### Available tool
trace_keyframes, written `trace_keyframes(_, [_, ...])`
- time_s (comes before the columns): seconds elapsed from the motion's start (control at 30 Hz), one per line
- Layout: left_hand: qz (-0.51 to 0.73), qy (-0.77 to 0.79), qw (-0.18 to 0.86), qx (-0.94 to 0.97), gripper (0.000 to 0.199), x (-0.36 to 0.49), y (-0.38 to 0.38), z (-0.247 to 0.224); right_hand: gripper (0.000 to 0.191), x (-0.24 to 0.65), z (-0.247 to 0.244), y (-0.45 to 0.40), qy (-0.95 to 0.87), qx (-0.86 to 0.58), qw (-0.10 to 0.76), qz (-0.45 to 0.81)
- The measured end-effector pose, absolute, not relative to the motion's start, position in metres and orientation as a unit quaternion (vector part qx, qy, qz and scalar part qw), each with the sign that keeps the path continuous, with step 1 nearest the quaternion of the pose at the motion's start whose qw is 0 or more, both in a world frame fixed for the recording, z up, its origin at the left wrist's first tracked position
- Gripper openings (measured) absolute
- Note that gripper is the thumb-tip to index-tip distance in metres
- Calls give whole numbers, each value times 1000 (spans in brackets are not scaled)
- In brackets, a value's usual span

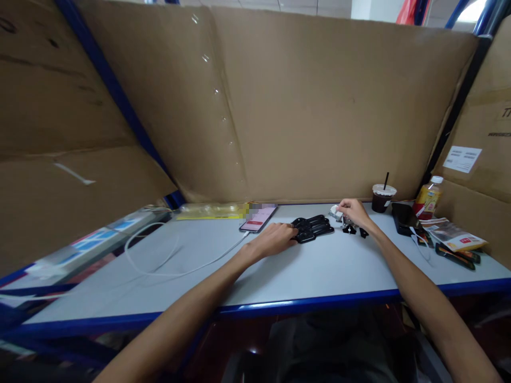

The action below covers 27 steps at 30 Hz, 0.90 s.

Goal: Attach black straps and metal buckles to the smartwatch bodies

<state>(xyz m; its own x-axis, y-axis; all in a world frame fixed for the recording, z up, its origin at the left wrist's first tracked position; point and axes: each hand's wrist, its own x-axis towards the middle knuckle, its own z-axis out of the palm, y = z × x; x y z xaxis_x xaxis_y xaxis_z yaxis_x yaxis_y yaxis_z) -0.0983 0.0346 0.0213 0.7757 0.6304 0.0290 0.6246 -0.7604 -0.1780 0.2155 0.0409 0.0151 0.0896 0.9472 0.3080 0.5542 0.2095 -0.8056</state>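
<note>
A blue-edged table (303,271) bears lit phone (259,218), black parts (315,227), lidded cup (382,200), bottle (429,200)

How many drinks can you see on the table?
2. One is the cup with a black straw, just past the right hand. The other is the bottle with a white cap, farther right, near the cardboard.

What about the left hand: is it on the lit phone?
No, the left hand is at the black pieces, apart from the lit phone.
</note>
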Motion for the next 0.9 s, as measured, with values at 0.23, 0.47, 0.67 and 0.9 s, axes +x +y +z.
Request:
trace_keyframes(0.23, [-42,-382,87,-919,27,-97,34,22,20,225,17,42,-624,-597,471,178])
trace_keyframes(0.47, [-125,-370,48,-920,42,-93,56,5,20,239,20,43,-598,-623,491,119])
trace_keyframes(0.67, [-68,-347,74,-933,59,-72,56,-18,18,248,20,44,-592,-650,473,65])
trace_keyframes(0.9, [-47,-409,137,-901,70,-29,47,-27,18,250,17,48,-599,-660,451,41])
